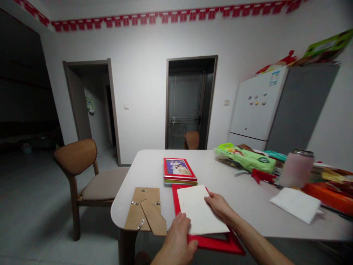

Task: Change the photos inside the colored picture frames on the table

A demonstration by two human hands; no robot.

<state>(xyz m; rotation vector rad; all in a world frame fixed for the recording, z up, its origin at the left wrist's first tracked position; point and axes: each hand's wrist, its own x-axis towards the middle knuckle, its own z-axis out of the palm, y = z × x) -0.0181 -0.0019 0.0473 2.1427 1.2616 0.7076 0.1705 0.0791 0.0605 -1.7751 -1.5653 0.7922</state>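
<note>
A red picture frame (pixel 209 243) lies face down at the near edge of the table, partly under a white backing sheet (pixel 202 209). The sheet sits a little askew over the frame's opening, and a dark gap shows along its lower edge. My left hand (pixel 179 237) is closed around the frame's lower left side, its fingertips by the sheet's left edge. At the sheet's right edge, my right hand (pixel 220 208) pinches it, with some fingers hidden. Left of the frame lies a brown back panel (pixel 135 209) with metal clips and a stand leg.
Behind the frame stands a stack of picture frames (pixel 179 171), a red one with a photo on top. To the right are a green snack bag (pixel 248 158), a pink jar (pixel 296 169), white tissue (pixel 298 204) and an orange box (pixel 328 198). A chair (pixel 104 184) stands left.
</note>
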